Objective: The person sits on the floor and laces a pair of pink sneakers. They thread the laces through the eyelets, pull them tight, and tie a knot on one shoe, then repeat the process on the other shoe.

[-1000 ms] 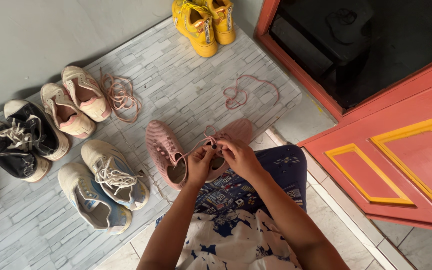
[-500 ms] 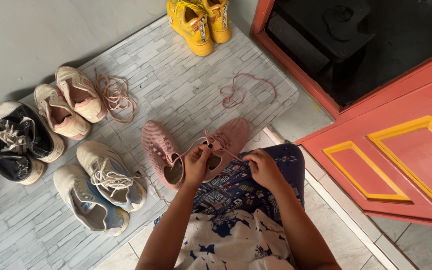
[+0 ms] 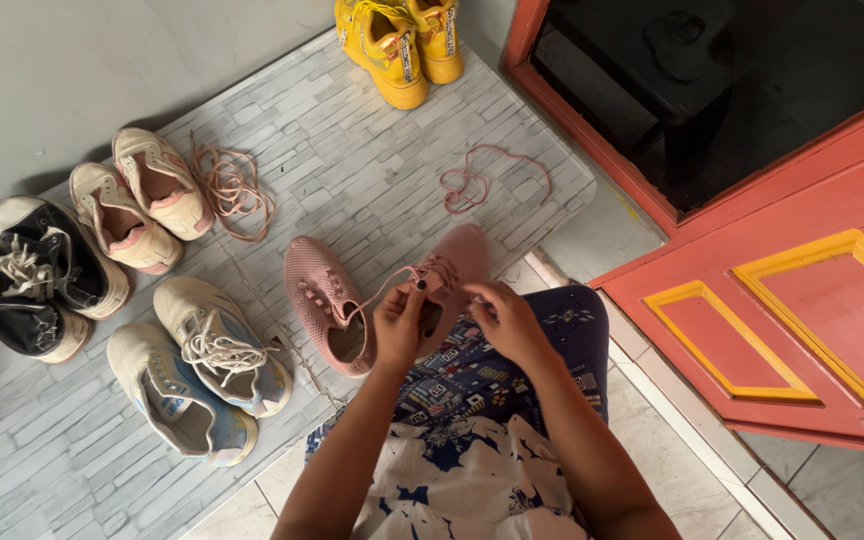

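The left hand (image 3: 399, 325) pinches a pink lace (image 3: 377, 290) between closed fingertips above the pink knit sneaker (image 3: 457, 268) at the knees. The right hand (image 3: 507, 322), fingers curled, grips the shoe's side. Its mate (image 3: 322, 300) lies beside, on a grey brick-patterned mat (image 3: 352, 170) beside a red door (image 3: 802, 300).

Both hands (image 3: 452, 325) grip a pink lace (image 3: 392, 282) over a pink shoe (image 3: 455, 268).
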